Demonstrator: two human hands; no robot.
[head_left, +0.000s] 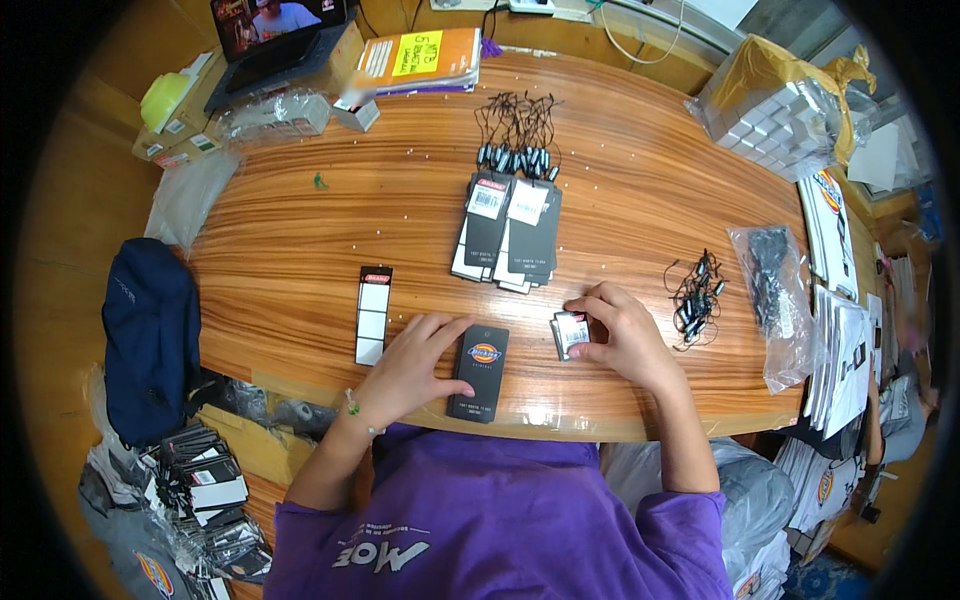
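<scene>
A black hang tag (481, 378) with a coloured oval emblem lies at the table's near edge. My left hand (410, 365) rests at its left side, fingers apart, thumb on the tag's edge and index fingertip by its upper corner. My right hand (630, 340) pinches a small stack of white labels (571, 335) against the table, thumb below and fingers above. Left of my left hand lies a black-and-white label strip (373, 315) with a red top. Farther off, black hang tags (533, 235) are piled, some with white stickers, their black strings (518, 120) spread beyond them.
Loose black strings (698, 300) and a plastic bag of strings (770, 300) lie to the right. White packages (840, 360) stack along the right edge. A bag of small boxes (770, 110), orange folders (425, 60) and a screen (270, 30) stand at the back. A navy bundle (150, 340) sits left.
</scene>
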